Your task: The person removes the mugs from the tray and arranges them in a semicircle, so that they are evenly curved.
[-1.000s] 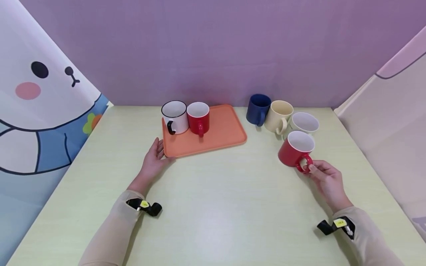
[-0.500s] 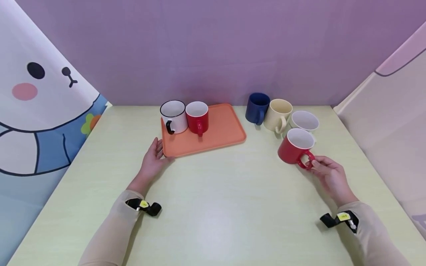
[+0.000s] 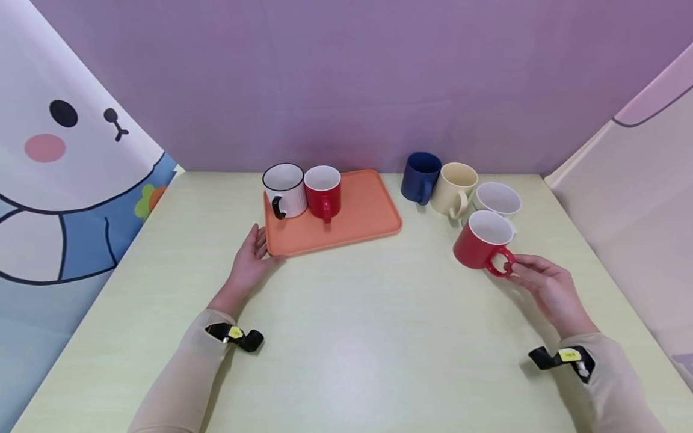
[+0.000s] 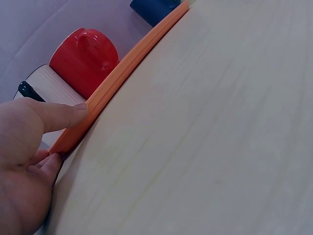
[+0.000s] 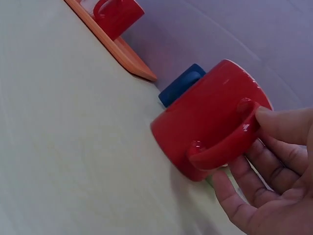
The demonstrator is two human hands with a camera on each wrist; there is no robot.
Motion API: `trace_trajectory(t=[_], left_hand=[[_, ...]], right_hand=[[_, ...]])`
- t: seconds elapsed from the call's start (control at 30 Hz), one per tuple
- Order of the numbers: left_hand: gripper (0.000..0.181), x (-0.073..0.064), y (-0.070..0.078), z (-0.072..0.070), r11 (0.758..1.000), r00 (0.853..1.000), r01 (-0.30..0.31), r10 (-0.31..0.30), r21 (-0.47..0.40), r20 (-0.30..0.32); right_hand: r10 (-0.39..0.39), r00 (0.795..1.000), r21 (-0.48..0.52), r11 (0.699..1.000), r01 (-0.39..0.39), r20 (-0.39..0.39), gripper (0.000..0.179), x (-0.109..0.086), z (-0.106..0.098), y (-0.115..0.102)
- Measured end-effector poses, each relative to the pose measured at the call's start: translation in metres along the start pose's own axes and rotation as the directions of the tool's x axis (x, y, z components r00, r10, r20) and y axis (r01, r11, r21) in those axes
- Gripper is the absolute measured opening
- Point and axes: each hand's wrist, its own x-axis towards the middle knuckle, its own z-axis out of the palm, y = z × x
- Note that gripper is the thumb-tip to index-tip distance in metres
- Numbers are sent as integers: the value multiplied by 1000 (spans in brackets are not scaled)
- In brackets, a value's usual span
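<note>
Presently the right hand pinches the handle of the red mug between thumb and forefinger, its other fingers loosely spread below. This mug stands just past three o'clock of the orange tray, leaning slightly; whether its base touches the table I cannot tell. It hides much of the pale mug behind it, of which mainly the rim and interior show. The cream mug is toward two-thirty and the blue mug near two o'clock; the left wrist view cuts off the blue one at the top.

At the tray's eight o'clock corner, the left hand is loosely spread, thumb against the rim, with some fingertips hidden by the tray. On the tray, toward ten o'clock, sits the black-rimmed white mug, partly covered by the thumb in the left wrist view; beside it, toward eleven, is a smaller-looking crimson mug. Yellow labels on the wrist mounts bear dark marks too small to read.
</note>
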Motion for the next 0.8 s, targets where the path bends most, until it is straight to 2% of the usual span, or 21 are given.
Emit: trace_trajectory(t=[0.17, 0.4, 0.53, 0.8], left_hand=[[101, 1, -2, 0, 1000, 1000, -19, 19, 0, 2], [102, 2, -3, -1, 999, 999, -45, 45, 5, 5], [101, 1, -2, -2, 998, 998, -56, 56, 8, 4], [101, 1, -2, -1, 999, 999, -48, 48, -8, 6]], right_hand=[[-62, 997, 0, 998, 62, -36, 30, -2, -2, -10], [-145, 987, -31, 989, 143, -74, 30, 4, 9, -27], [-157, 985, -84, 985, 151, -77, 27, 8, 18, -34], [-177, 983, -119, 978, 171, -48, 26, 20, 37, -39]])
